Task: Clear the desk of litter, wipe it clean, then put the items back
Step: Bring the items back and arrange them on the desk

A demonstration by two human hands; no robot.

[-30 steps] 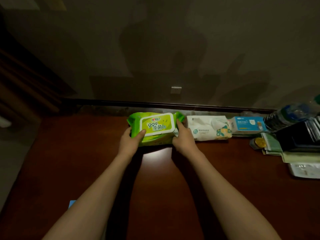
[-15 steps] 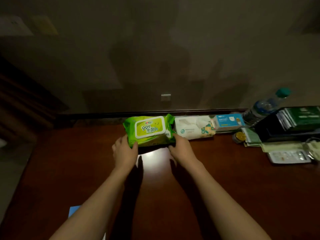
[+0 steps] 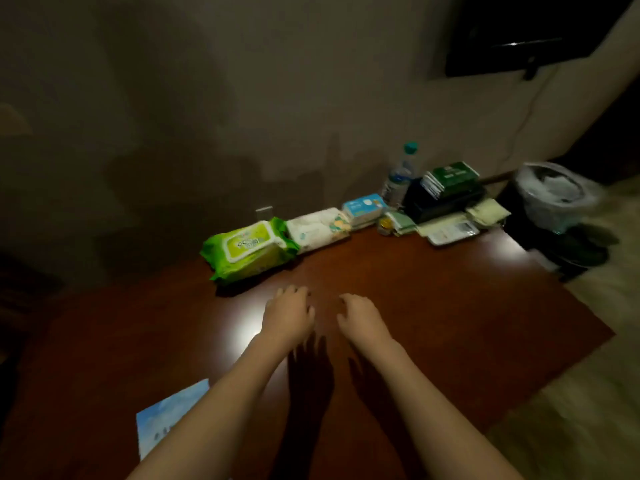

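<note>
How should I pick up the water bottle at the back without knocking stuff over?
Grip the water bottle around its upper body below the cap, reaching from above. It stands upright against the wall, with a blue box and a black stack crowding its lower part, so likely only the top is free.

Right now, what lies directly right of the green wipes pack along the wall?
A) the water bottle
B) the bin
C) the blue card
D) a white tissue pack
D: the white tissue pack sits against the green wipes pack; the water bottle stands farther right, and both hands are empty.
</note>
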